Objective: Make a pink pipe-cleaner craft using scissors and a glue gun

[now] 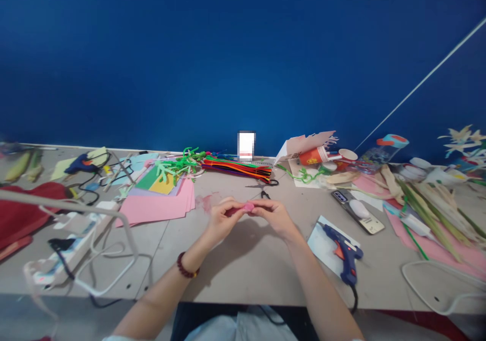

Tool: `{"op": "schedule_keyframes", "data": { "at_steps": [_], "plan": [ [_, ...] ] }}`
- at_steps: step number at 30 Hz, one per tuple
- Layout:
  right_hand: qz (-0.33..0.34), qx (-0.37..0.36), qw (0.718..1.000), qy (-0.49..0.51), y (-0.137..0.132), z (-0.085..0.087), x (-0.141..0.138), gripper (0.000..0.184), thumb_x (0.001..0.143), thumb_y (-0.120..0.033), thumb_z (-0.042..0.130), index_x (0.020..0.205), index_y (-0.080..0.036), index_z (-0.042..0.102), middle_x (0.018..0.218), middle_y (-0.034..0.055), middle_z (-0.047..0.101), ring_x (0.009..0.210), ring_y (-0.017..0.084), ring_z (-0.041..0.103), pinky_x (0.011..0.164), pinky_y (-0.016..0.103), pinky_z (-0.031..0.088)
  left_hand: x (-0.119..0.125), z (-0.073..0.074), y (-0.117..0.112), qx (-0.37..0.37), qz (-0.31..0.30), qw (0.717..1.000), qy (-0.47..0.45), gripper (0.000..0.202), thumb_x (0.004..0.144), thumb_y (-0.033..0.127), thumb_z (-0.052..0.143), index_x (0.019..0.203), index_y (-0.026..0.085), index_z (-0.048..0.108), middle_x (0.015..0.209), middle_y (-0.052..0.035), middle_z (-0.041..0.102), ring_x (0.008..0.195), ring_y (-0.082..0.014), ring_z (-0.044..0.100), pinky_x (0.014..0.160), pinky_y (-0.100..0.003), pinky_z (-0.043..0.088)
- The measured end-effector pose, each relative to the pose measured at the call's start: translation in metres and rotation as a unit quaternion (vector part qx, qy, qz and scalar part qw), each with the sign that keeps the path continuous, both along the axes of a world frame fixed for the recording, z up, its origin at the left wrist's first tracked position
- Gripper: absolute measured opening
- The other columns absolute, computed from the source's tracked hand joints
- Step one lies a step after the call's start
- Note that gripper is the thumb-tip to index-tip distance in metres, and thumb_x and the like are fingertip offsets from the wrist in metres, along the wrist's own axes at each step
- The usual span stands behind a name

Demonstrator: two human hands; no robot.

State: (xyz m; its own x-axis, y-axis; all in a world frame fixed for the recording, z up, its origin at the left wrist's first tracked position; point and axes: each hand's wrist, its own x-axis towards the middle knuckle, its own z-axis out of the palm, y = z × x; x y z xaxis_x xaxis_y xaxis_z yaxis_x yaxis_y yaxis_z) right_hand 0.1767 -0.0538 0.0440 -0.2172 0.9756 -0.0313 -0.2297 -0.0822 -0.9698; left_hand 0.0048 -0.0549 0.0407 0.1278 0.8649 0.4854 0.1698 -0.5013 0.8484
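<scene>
Over the middle of the grey table (pixel 243 265), my left hand (pixel 222 218) and my right hand (pixel 276 215) meet on a small pink piece (pixel 247 208) with a dark red part on its left. Both hands pinch it between fingers and thumb, a little above the tabletop. A dark red bead bracelet (pixel 186 266) circles my left wrist. Black scissors (pixel 266 189) lie just beyond my hands.
A stack of coloured paper sheets (pixel 159 199) and a bundle of pipe cleaners (pixel 235 169) lie at the back left. A blue glue gun (pixel 343 252) rests on white paper at my right; a phone (pixel 357 209), red cups (pixel 317 155) and dried leaves (pixel 433 204) beyond. A power strip (pixel 72 245) with cables sits left.
</scene>
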Motion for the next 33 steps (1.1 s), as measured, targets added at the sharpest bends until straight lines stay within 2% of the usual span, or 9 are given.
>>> {"op": "schedule_keyframes", "data": {
  "at_steps": [3,9,16,19,22,26,28,33],
  "plan": [
    [-0.010,-0.023,1.000,-0.011,-0.0001,0.0000,-0.0002,0.030,0.058,-0.034,0.080,0.084,-0.019,0.076,0.077,0.0055,0.073,0.067,0.017,0.066,0.075,0.037,0.054,0.0000,0.0017,-0.0012,0.014,-0.006,1.000,0.026,0.012,0.078,0.026,0.066,0.079,0.016,0.072,0.064,-0.0035,0.059,0.058,-0.0111,0.051,0.049,-0.021,0.038],
    [-0.010,-0.008,0.999,-0.031,-0.0015,0.0005,-0.0017,0.028,0.061,-0.036,0.078,0.081,-0.017,0.076,0.078,0.0076,0.073,0.071,0.019,0.067,0.078,0.038,0.054,0.0013,0.0015,-0.0029,0.022,-0.003,0.999,0.026,0.014,0.079,0.028,0.064,0.079,0.016,0.072,0.063,-0.0032,0.059,0.058,-0.0114,0.051,0.048,-0.022,0.038],
    [-0.015,-0.008,1.000,-0.006,-0.0018,-0.0002,-0.0053,0.025,0.061,-0.036,0.078,0.078,-0.018,0.076,0.078,0.0067,0.074,0.070,0.018,0.067,0.078,0.038,0.055,0.0014,-0.0020,-0.0013,-0.007,0.005,1.000,0.010,0.013,0.076,0.029,0.067,0.074,0.016,0.071,0.063,-0.0032,0.059,0.058,-0.0117,0.051,0.050,-0.022,0.038],
    [-0.004,-0.014,1.000,0.020,-0.0004,-0.0006,-0.0049,0.025,0.059,-0.036,0.079,0.079,-0.021,0.076,0.077,0.0046,0.073,0.067,0.016,0.066,0.076,0.037,0.055,0.0025,-0.0005,-0.0001,-0.070,-0.002,0.997,-0.038,0.017,0.072,0.034,0.070,0.068,0.016,0.070,0.063,-0.0033,0.060,0.060,-0.0127,0.053,0.054,-0.024,0.040],
    [0.010,0.006,1.000,0.028,0.0010,0.0004,-0.0015,0.026,0.062,-0.035,0.077,0.086,-0.024,0.075,0.079,0.0030,0.072,0.066,0.015,0.065,0.073,0.035,0.055,0.0027,0.0028,0.0005,-0.184,-0.035,0.977,-0.100,0.025,0.068,0.040,0.072,0.066,0.016,0.069,0.060,-0.0017,0.060,0.055,-0.0109,0.051,0.052,-0.024,0.039],
    [0.007,0.051,0.998,0.020,0.0022,0.0006,0.0031,0.025,0.066,-0.033,0.075,0.091,-0.026,0.074,0.083,0.0026,0.068,0.067,0.013,0.062,0.068,0.032,0.053,0.0002,0.0048,0.0013,-0.310,-0.065,0.941,-0.123,0.031,0.066,0.046,0.072,0.066,0.015,0.066,0.045,0.0053,0.045,0.039,-0.0043,0.032,0.039,-0.021,0.020],
    [0.013,0.059,0.998,0.013,0.0024,-0.0003,0.0032,0.025,0.066,-0.033,0.075,0.090,-0.026,0.075,0.085,0.0028,0.067,0.065,0.012,0.061,0.065,0.030,0.052,-0.0009,0.0046,0.0016,-0.332,-0.085,0.931,-0.125,0.032,0.067,0.046,0.070,0.064,0.015,0.064,0.043,0.0063,0.041,0.037,-0.0035,0.028,0.038,-0.021,0.016],
    [0.006,0.030,1.000,-0.001,0.0020,-0.0011,-0.0016,0.024,0.065,-0.036,0.075,0.086,-0.023,0.075,0.078,0.0022,0.067,0.060,0.011,0.058,0.062,0.029,0.050,-0.0007,0.0045,0.0011,-0.345,-0.112,0.924,-0.119,0.034,0.070,0.046,0.069,0.059,0.014,0.060,0.044,0.0053,0.041,0.038,-0.0041,0.029,0.036,-0.022,0.015]
  ]
}}
